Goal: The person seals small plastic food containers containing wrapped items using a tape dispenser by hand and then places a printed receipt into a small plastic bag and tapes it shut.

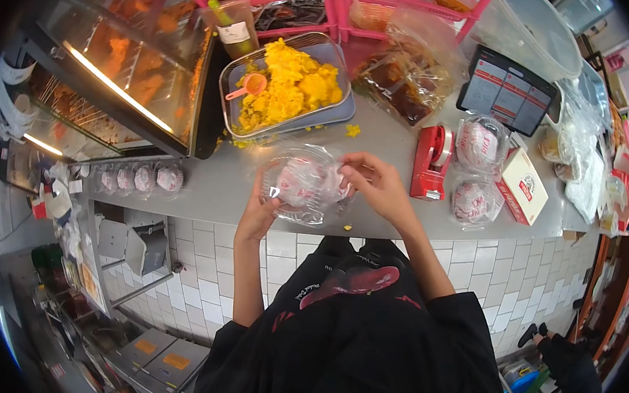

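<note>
A clear plastic clamshell container (322, 208) with a ball-shaped bundle in printed white paper (298, 182) inside is held over the steel counter's front edge. My left hand (259, 210) grips its left side, thumb on the rim. My right hand (373, 183) is at its right side, fingers bent at the lid's edge; whether they pinch it cannot be told. Behind the container a wire-rimmed basket (349, 91) holds yellow rice with an orange scoop (254, 84) in it. To the right stands a red tape dispenser (432, 161), beside two packed clamshells (482, 145).
A glass heated display case (118, 87) stands at the left, with several packed clamshells (169, 177) before it. A tablet (507, 90), a small carton (525, 185) and a bag of food (406, 87) are on the counter. Pink racks (334, 9) stand behind. Another person (572, 372) is at the far lower right.
</note>
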### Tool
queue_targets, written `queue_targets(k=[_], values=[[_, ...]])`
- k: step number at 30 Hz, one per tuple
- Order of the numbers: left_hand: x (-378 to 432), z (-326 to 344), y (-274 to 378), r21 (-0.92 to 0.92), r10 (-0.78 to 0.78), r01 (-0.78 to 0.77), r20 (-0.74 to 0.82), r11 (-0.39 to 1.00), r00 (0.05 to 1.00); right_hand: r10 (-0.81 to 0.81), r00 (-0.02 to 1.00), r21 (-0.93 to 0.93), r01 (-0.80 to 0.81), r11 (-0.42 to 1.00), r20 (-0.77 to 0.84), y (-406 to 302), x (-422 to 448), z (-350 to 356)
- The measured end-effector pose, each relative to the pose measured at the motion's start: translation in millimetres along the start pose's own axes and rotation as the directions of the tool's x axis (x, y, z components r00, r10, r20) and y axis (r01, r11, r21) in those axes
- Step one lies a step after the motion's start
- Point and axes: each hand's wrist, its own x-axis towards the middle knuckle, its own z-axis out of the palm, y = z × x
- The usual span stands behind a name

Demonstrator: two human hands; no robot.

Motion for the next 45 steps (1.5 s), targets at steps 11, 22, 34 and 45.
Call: queue_targets(k=[11,22,34,45], values=[[15,49,-9,0.121,0.090,-0.085,-0.031,0.989,0.995,0.092,0.996,-0.047,-0.092,0.995,0.004,-22,-30,-28],[-5,86,-63,-0.175,-0.081,0.045,-0.203,0.983,0.976,0.108,0.958,0.500,0.042,0.865,-0.267,25,-44,-16],[4,77,-67,-0.240,-0.226,0.199,-0.093,0.950,0.970,0.178,0.949,0.659,0.039,0.751,-0.259,42,-52,-22],[48,68,-42,-0.554,-0.113,0.130,0.066,0.822,0.991,0.207,0.977,0.711,-0.118,0.694,-0.040,25,-60,-17]])
